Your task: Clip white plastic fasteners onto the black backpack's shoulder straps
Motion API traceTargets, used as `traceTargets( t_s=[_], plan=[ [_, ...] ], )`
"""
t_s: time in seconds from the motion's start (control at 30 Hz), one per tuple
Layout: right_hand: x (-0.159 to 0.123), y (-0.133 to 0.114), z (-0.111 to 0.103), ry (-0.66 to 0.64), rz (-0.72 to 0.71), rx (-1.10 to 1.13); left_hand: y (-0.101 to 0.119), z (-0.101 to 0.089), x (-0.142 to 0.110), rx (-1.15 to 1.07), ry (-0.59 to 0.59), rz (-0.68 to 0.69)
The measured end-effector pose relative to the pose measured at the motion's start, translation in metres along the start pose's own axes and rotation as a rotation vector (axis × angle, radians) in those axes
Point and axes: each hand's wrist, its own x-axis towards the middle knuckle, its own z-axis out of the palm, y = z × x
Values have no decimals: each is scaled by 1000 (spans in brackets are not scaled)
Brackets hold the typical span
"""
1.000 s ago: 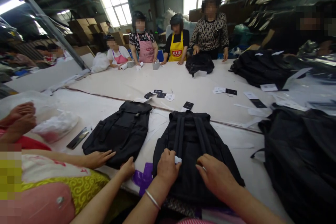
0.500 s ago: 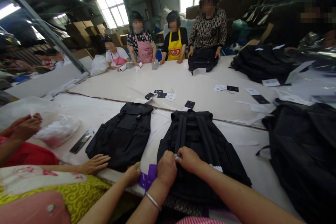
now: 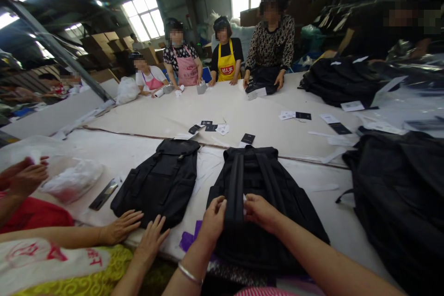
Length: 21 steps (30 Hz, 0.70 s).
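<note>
A black backpack [image 3: 256, 245] lies in front of me with its shoulder straps facing up. My left hand [image 3: 214, 215], with a silver bangle at the wrist, is closed at the left edge of the padded shoulder strap [image 3: 236, 187]. At the strap's right edge, my right hand [image 3: 260, 210] pinches a small white piece [image 3: 244, 200], mostly hidden by the fingers. To the left, a second black backpack [image 3: 157, 185] lies with its buckled flap up, and a co-worker's two hands [image 3: 151, 238] rest spread at its lower edge.
Purple plastic [image 3: 187, 240] lies at the table edge by my left forearm. Black and white hang tags [image 3: 248, 139] lie beyond the backpacks. More black bags [image 3: 398, 194] are piled right. A phone [image 3: 104, 194] and a plastic bag [image 3: 74, 175] lie left. Several people stand across the table.
My hands have moved apart, from pinching together at the strap to either side of it. The strap is now raised between them. The co-worker's hand has let go of the purple plastic.
</note>
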Motion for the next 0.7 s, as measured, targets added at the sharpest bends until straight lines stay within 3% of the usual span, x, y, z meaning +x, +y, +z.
traceTargets(
  t_s=[0.13, 0.27, 0.33, 0.4, 0.47, 0.57, 0.7],
  plan=[
    [-5, -2, 9, 17, 20, 67, 22, 1, -21, -55, -212, 6],
    [-16, -16, 17, -28, -10, 157, 35, -10, -47, 174, -334, 345],
    [-19, -24, 19, -43, -57, 137, 38, -12, -56, 319, -336, 450],
    [-20, -31, 17, -39, -96, 78, 39, -13, -58, 445, -247, 491],
    [-20, -34, 11, -7, -153, 18, 40, -15, -54, 474, -114, 446],
    [-22, -34, 3, 42, -232, -49, 47, -25, -40, 190, 53, 236],
    [-29, -29, 11, -29, -177, 9, 66, -37, -29, -171, 195, 45]
  ],
)
